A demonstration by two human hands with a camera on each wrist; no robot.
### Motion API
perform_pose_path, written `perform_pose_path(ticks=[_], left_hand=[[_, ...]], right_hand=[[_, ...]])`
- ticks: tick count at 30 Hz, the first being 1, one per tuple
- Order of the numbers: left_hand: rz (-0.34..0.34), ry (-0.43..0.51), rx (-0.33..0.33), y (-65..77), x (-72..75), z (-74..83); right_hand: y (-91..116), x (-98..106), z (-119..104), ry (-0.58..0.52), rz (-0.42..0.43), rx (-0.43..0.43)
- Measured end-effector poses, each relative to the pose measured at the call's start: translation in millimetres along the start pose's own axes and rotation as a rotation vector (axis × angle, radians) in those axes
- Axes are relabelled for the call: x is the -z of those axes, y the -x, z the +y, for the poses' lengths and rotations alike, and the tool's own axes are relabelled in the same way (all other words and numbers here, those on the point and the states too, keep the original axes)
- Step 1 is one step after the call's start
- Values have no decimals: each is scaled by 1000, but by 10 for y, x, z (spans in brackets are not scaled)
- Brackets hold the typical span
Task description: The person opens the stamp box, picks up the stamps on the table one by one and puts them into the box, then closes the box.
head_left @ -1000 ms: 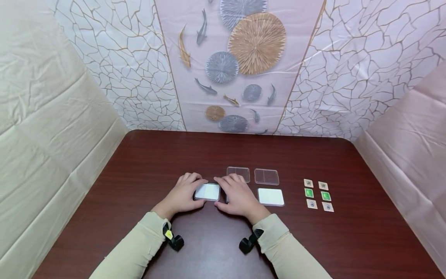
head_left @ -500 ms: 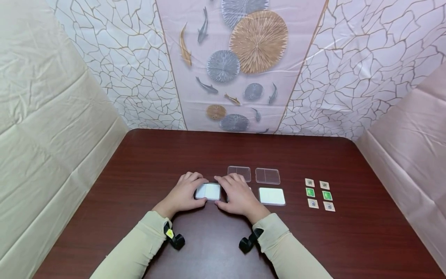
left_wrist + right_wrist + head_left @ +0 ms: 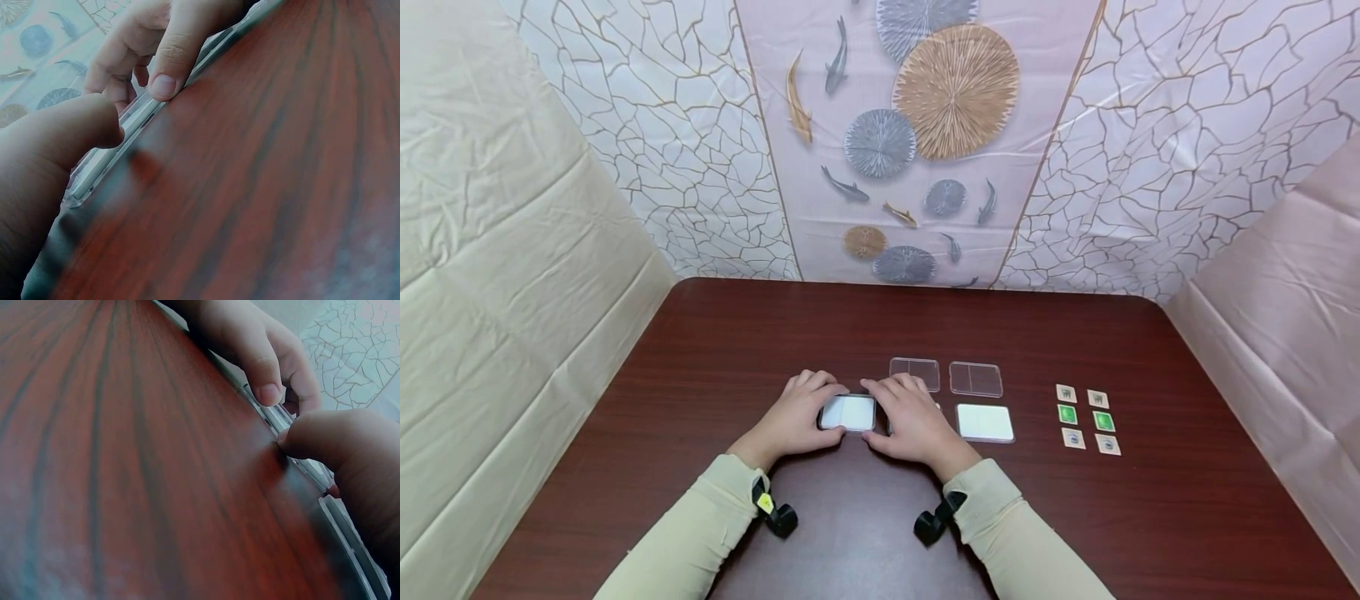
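A flat clear plastic case point(image 3: 847, 412) with a white inside lies on the table, framed by both hands. At its left end my left hand point(image 3: 797, 417) grips it, thumb on the near edge and fingers on the far edge. My right hand point(image 3: 917, 425) holds the right end the same way. Both thumbs press the near side of the case point(image 3: 140, 119) in the left wrist view; the right wrist view shows the right hand point(image 3: 350, 440) and left hand point(image 3: 259, 353) along that edge. Another case lies mostly hidden beneath the right palm.
Right of the right hand lies a similar white-filled case point(image 3: 985, 423). Behind stand two clear, flat rectangular pieces, a left one point(image 3: 921, 367) partly covered and a right one point(image 3: 976, 379). Several small square picture tiles, including a green tile point(image 3: 1103, 421), lie in two columns farther right.
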State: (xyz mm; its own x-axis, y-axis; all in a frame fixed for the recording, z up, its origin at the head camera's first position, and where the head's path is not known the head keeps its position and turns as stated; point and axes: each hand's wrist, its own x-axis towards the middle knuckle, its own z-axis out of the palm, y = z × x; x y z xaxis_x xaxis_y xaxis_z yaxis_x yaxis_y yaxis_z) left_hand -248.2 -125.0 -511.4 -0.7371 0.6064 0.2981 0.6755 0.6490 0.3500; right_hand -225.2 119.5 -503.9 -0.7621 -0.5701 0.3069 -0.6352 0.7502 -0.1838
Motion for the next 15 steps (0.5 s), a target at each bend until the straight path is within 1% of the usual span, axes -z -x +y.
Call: perform_pose_path(ticks=[7, 11, 15], left_hand=[[1, 20, 5, 2, 24, 0], [-2, 13, 1, 1, 22, -3], [-5, 18, -1, -5, 19, -9]], right_hand=[[-2, -7, 0, -3, -6, -4], [-2, -6, 1, -7, -11, -7], [-5, 0, 6, -16, 3, 3]])
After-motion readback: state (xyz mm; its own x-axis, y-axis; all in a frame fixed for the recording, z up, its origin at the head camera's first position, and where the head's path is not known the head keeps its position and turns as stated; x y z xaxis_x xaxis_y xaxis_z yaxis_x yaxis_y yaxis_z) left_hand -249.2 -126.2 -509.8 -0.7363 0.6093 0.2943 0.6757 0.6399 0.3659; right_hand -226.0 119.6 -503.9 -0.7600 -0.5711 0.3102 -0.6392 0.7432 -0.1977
